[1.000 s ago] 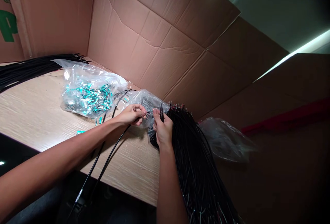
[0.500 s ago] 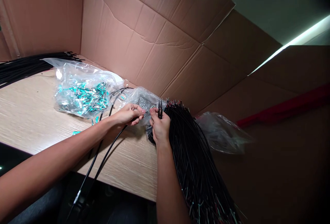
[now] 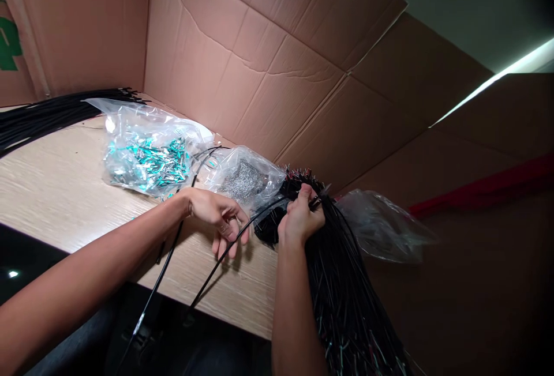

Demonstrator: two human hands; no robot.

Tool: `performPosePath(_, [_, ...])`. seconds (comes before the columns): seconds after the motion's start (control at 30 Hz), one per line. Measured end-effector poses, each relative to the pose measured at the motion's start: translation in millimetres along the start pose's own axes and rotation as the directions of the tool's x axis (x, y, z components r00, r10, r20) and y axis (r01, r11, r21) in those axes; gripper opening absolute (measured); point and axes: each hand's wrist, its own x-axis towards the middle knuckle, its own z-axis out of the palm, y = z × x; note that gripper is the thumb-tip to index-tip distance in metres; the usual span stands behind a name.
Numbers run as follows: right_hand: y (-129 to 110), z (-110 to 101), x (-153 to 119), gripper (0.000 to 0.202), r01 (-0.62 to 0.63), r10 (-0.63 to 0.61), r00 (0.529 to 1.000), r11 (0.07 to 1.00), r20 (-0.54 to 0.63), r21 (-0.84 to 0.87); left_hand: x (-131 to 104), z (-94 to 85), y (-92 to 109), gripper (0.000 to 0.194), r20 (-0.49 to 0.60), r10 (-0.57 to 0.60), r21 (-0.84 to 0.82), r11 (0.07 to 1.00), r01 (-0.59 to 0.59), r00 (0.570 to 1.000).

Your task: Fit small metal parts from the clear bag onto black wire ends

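My right hand (image 3: 300,214) is closed at the top of the black cable bundle (image 3: 346,272). It pinches a single black cable (image 3: 212,275), which sags leftward and down over the table edge. Dark thread snips (image 3: 318,198) are tucked in the same hand, mostly hidden by its fingers. To the left, my left hand (image 3: 223,220) is open, its fingers loosely bent and apart. The single cable runs past its fingertips; whether they touch is hard to tell. Behind the hands lies a clear bag of small silvery pieces (image 3: 244,183).
A clear bag of teal and silver pieces (image 3: 149,157) lies on the wooden table (image 3: 47,185). Another black cable (image 3: 167,269) hangs over the front edge. More black cables (image 3: 47,113) lie at far left. Cardboard walls (image 3: 242,47) stand behind; a crumpled clear bag (image 3: 383,223) is at right.
My right hand has moved right onto the bundle, now with the single cable in its grip. My left hand has let go of the cable end and opened. The view has shifted slightly.
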Motion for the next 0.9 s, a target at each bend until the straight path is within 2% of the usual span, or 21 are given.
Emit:
performPosePath(0.07, [1, -1, 2, 0.057, -0.043, 0.044, 0.998, 0.999, 0.048, -0.02, 2, -3.0, 1, 0.027, -0.189, 0.103, -0.008, 0.994, -0.107, 0.976])
performPosePath(0.1, [2, -1, 1, 0.059, -0.071, 0.074, 0.994, 0.997, 0.084, -0.036, 4, -5.2, 1, 0.027, -0.32, 0.177, -0.025, 0.981, -0.195, 0.931])
performPosePath(0.13, [3, 1, -1, 0.06, -0.101, 0.107, 0.985, 0.993, 0.132, -0.055, 7, -7.7, 2, 0.027, -0.443, 0.24, -0.042, 0.957, -0.287, 0.864])
performPosePath(0.2, [4, 4, -10, 0.061, -0.145, 0.165, 0.95, 0.985, 0.264, -0.094, 12, -13.3, 3, 0.028, -0.617, 0.307, -0.076, 0.893, -0.443, 0.725])
performPosePath(0.27, [3, 7, -20, 0.06, -0.153, 0.193, 0.889, 0.98, 0.415, -0.128, 16, -18.6, 4, 0.03, -0.725, 0.318, -0.108, 0.823, -0.558, 0.611])
performPosePath(0.33, [1, 10, -30, 0.056, -0.109, 0.175, 0.823, 0.982, 0.54, -0.152, 18, -22.3, 4, 0.03, -0.788, 0.289, -0.146, 0.77, -0.621, 0.544])
performPosePath(0.4, [-1, 11, -39, 0.05, -0.051, 0.136, 0.759, 0.987, 0.637, -0.15, 19, -23.9, 4, 0.028, -0.82, 0.251, -0.176, 0.743, -0.645, 0.514])
performPosePath(0.5, [-5, 13, -48, 0.041, -0.027, 0.118, 0.687, 0.99, 0.717, -0.136, 21, -24.1, 2, 0.024, -0.846, 0.233, -0.176, 0.727, -0.664, 0.48])
performPosePath(0.57, [-6, 13, -51, 0.043, -0.028, 0.148, 0.638, 0.985, 0.755, -0.169, 22, -25.0, 1, 0.026, -0.862, 0.243, -0.157, 0.705, -0.691, 0.444])
performPosePath(0.63, [-7, 13, -52, 0.044, -0.033, 0.197, 0.571, 0.975, 0.797, -0.218, 25, -27.1, -2, 0.032, -0.874, 0.263, -0.129, 0.685, -0.717, 0.408])
performPosePath(0.73, [-6, 12, -53, 0.042, -0.106, 0.261, 0.481, 0.965, 0.837, -0.24, 27, -30.1, -4, 0.037, -0.878, 0.301, -0.076, 0.68, -0.729, 0.372])
performPosePath(0.8, [-5, 12, -53, 0.039, -0.173, 0.282, 0.471, 0.959, 0.836, -0.225, 27, -30.3, -4, 0.037, -0.874, 0.325, -0.051, 0.676, -0.735, 0.36])
performPosePath(0.83, [-5, 12, -52, 0.038, -0.206, 0.285, 0.485, 0.956, 0.827, -0.208, 26, -29.7, -4, 0.035, -0.871, 0.334, -0.047, 0.673, -0.738, 0.359])
performPosePath(0.9, [-5, 14, -50, 0.038, -0.28, 0.286, 0.542, 0.948, 0.79, -0.151, 25, -27.7, -2, 0.03, -0.863, 0.341, -0.052, 0.673, -0.738, 0.372])
